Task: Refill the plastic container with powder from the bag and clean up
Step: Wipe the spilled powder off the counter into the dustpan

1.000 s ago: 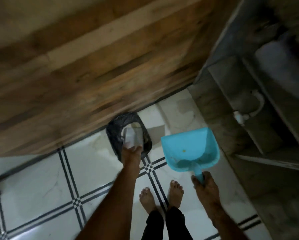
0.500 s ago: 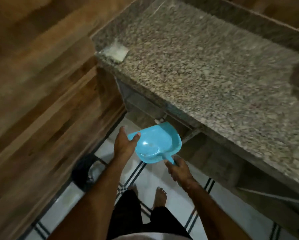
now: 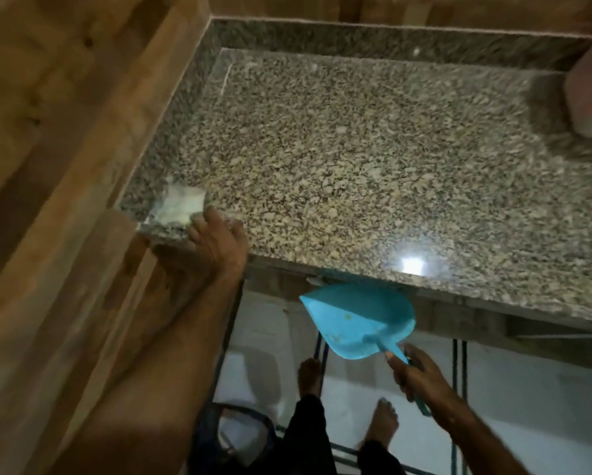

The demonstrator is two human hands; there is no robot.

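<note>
White spilled powder (image 3: 181, 208) lies heaped on the near corner of the speckled granite counter (image 3: 356, 159), left of centre, the left hand (image 3: 215, 243) resting loose-fingered against it, while the right hand (image 3: 421, 375) grips the light-blue plastic dustpan (image 3: 356, 320) by its handle, lower middle, under the counter edge.

A speckled stone table (image 3: 356, 166) sits in a corner, with a low stone rim (image 3: 390, 39) at the back. Brown wooden walls (image 3: 65, 166) stand around it. A bright spot of light (image 3: 413, 265) shines on the stone. The floor (image 3: 510, 389) is white tile with dark lines.
</note>
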